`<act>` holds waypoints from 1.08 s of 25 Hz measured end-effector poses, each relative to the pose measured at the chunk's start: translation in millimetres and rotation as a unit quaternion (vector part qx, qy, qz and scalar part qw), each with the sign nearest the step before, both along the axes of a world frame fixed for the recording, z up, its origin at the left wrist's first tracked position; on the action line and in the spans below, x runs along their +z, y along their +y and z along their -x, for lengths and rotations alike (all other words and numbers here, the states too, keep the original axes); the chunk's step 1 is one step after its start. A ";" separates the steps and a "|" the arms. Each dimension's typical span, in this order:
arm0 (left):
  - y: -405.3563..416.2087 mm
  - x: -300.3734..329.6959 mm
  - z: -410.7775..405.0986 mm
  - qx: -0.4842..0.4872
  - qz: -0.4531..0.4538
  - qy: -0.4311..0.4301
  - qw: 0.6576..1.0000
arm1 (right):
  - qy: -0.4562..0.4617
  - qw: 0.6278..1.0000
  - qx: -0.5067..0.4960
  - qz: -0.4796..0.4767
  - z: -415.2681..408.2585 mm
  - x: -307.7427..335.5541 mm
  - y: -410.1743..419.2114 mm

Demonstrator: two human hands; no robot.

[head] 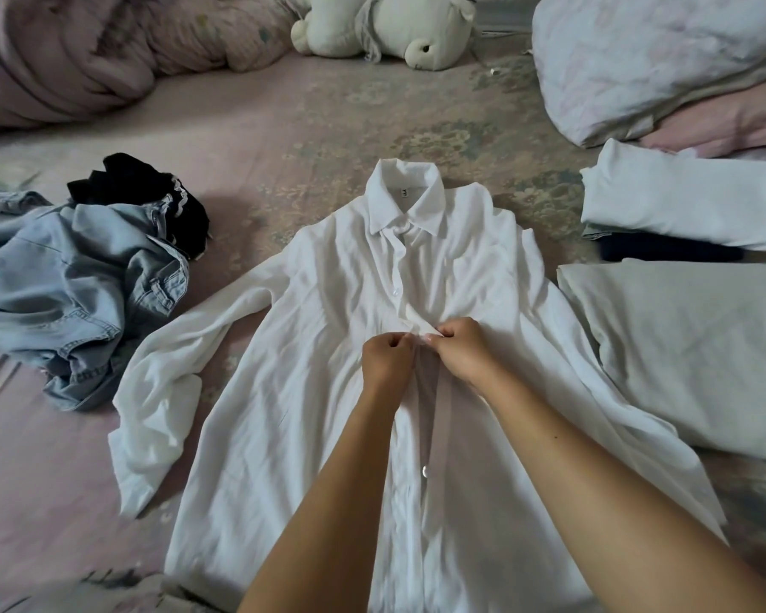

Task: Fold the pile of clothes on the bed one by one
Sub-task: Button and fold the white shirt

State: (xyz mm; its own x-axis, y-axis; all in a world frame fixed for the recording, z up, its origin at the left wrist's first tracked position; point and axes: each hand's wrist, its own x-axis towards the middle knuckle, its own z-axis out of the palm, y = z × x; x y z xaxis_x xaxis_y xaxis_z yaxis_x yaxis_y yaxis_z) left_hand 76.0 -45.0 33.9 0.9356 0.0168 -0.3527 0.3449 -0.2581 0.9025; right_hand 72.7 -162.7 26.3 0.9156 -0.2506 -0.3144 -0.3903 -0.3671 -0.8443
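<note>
White shirt (328, 347) spread flat on the bed (284, 126), collar away from the person. Left hand (388, 353) and right hand (463, 345) — knuckles nearly touching — each pinch the shirt's front placket at mid-chest; denim garment (76, 285) lies left of the grip.

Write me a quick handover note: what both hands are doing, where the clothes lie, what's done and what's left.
Left hand and right hand both pinch the front placket of the white shirt at mid-chest, apparently buttoning it. The shirt lies spread flat on the bed, collar away, sleeves out.
Done: folded white garment and other folded pieces on the right.
Left: this shirt, then the crumpled denim garment and black garment on the left.
</note>
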 end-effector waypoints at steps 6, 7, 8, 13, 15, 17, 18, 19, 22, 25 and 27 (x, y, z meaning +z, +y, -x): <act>-1.4 -5.7 2.0 0.010 0.019 0.000 1.000 | -0.007 1.000 -0.014 -0.023 -1.2 -10.3 -0.6; -0.9 -5.7 2.6 0.015 0.027 -0.002 1.000 | -0.013 1.000 -0.015 -0.018 -0.5 -10.4 0.3; -0.8 -5.8 2.9 0.021 0.034 -0.003 0.999 | -0.018 1.000 -0.018 -0.012 -0.4 -10.4 1.7; 0.7 -11.0 -0.4 0.055 0.065 0.021 0.996 | -0.032 0.999 -0.024 0.022 -1.7 -17.8 3.3; 2.4 -10.8 0.5 0.036 0.067 0.021 0.997 | -0.033 0.999 -0.021 0.034 -1.4 -23.2 3.2; 3.5 -7.1 3.7 0.007 0.061 0.009 0.998 | -0.038 0.999 -0.023 0.026 -0.7 -28.0 2.1; 3.4 -5.5 5.2 0.000 0.057 0.004 0.998 | -0.038 0.999 -0.026 0.016 -0.5 -29.0 1.2; 3.3 -4.9 6.2 -0.005 0.050 -0.001 0.999 | -0.039 0.999 -0.029 0.009 -0.3 -29.8 0.7; 0.2 -8.5 7.0 -0.002 0.015 -0.015 1.000 | -0.068 0.996 -0.052 0.022 2.5 -29.4 6.2; -4.1 -10.3 11.2 0.019 -0.012 -0.035 0.999 | -0.110 0.988 -0.088 0.066 10.1 -24.4 17.5; -5.7 -10.8 13.8 0.024 -0.027 -0.058 0.998 | -0.108 0.989 -0.084 0.063 10.6 -21.2 18.3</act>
